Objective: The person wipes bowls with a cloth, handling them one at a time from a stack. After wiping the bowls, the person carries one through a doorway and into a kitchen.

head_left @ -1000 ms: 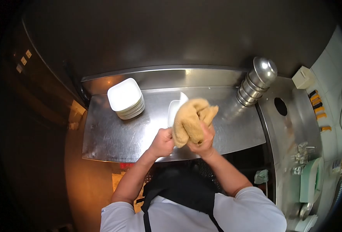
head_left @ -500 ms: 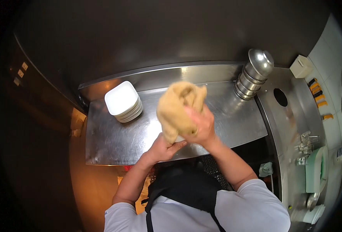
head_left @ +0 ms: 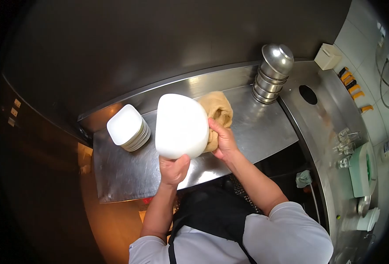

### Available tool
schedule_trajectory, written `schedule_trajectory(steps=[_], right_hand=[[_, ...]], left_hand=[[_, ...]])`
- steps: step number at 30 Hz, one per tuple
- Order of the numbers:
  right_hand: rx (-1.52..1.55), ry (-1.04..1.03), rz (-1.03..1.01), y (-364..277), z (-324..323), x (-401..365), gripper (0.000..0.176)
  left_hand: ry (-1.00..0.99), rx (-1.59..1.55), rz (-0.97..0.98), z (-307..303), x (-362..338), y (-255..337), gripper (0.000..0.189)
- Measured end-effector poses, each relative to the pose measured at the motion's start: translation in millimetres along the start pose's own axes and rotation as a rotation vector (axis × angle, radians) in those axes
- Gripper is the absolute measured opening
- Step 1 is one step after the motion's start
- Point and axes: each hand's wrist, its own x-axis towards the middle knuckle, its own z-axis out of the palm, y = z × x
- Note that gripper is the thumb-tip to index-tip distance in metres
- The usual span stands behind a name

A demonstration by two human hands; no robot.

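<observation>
A white squarish plate [head_left: 181, 125] is tilted up over the steel counter, its broad face toward me. My left hand [head_left: 174, 170] grips its lower edge, thumb on the near face and fingers hidden behind. A bunched tan cloth [head_left: 218, 103] is in my right hand [head_left: 224, 141], which is closed on it at the plate's right edge. Part of the cloth lies behind the plate. To the left, a stack of similar white plates [head_left: 125, 125] stands on the counter.
Metal bowls [head_left: 271, 75] are stacked at the back right of the steel counter [head_left: 256, 127], the top one upside down. Orange-handled tools [head_left: 355, 91] line the right wall. Glasses [head_left: 346, 147] stand beside a pale green container [head_left: 360, 176] on the right-hand worktop.
The cloth, which covered most of the plate, has shifted right with my right hand, exposing the plate's white face. My left hand has turned the plate up. The view has shifted slightly.
</observation>
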Motion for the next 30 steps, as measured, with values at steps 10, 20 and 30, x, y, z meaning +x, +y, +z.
schedule_trajectory(steps=[10,20,30], right_hand=[[-0.943,-0.020,-0.861,24.7,-0.5,-28.0,0.048],[-0.205,-0.113,-0.067,-30.1,3.0,-7.0,0.046],[-0.027,-0.305,0.080,-45.1,26.3,-19.8,0.065]], left_hand=[[0.044,0.019,0.025,20.7,15.2,19.7,0.040],[-0.065,-0.142,-0.041,-4.3,-11.0,23.3,0.061],[0.008,-0.174,-0.135,3.7,-2.1,40.0,0.067]])
